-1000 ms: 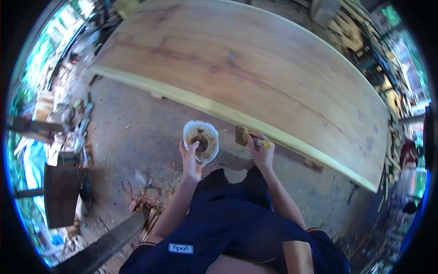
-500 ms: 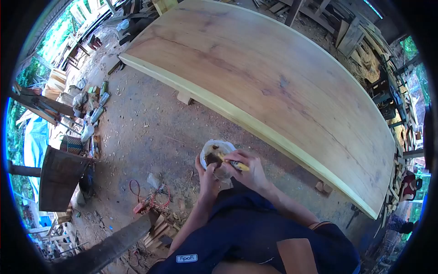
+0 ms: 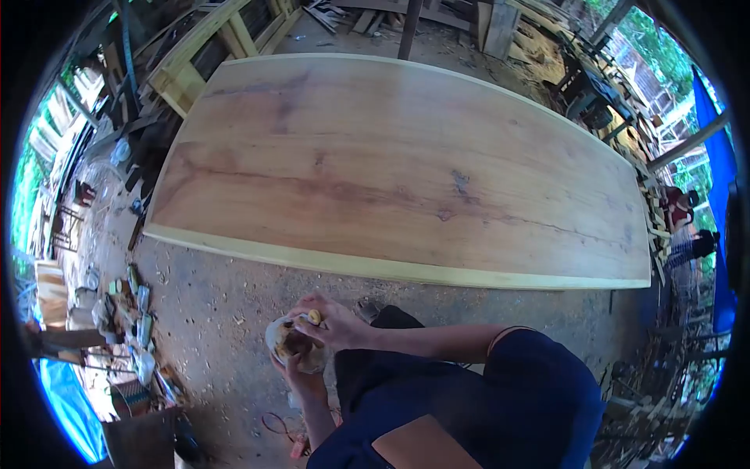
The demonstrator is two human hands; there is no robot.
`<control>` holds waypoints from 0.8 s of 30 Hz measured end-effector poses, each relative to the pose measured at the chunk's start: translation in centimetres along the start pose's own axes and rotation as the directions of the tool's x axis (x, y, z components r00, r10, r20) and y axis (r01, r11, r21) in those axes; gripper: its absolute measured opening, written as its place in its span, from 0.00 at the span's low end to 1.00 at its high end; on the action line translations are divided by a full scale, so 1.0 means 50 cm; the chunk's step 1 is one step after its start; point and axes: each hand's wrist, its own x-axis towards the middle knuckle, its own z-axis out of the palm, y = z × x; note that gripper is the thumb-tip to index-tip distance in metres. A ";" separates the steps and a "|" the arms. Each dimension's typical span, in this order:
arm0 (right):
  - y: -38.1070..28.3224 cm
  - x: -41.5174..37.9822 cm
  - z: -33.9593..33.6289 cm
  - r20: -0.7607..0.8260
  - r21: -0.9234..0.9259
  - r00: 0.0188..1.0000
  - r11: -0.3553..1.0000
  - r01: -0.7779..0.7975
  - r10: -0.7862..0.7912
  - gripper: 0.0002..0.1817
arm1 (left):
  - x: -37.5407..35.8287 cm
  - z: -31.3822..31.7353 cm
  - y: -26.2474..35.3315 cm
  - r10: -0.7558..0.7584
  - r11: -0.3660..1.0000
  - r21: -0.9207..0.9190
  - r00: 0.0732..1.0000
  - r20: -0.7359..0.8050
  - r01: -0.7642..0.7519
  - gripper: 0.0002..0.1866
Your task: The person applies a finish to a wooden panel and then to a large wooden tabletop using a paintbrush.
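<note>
My left hand (image 3: pixel 303 381) is wrapped around a whitish tub (image 3: pixel 275 334) from below, with brown stuff inside it. My right hand (image 3: pixel 334 324) grips a yellow-handled tool (image 3: pixel 314 316) over the tub's opening; its working end is hidden by the fingers and the tub. Both hands are close together in front of my body, on the near side of a large wooden slab (image 3: pixel 375 180). The slab has a pale edge strip, dark grain streaks and several knots.
Shavings litter the floor (image 3: pixel 226 305). Bottles (image 3: pixel 144 330) and clutter lie at the left, near a blue tarp (image 3: pixel 72 406). A red cord (image 3: pixel 273 423) lies below my hands. Timber framing (image 3: pixel 183 70) stands behind the slab's left end. Two people (image 3: pixel 678 207) are at the far right.
My view has turned, so the slab now lies more level across it. The hands and tub appear lower and further left. The tub is tilted differently, and the tool remains in my right hand.
</note>
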 end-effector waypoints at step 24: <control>-0.138 0.393 0.411 -0.600 -0.042 0.739 0.910 -0.411 0.306 0.17 | 0.498 -0.105 0.610 -0.473 0.854 0.487 0.667 0.576 0.185 0.31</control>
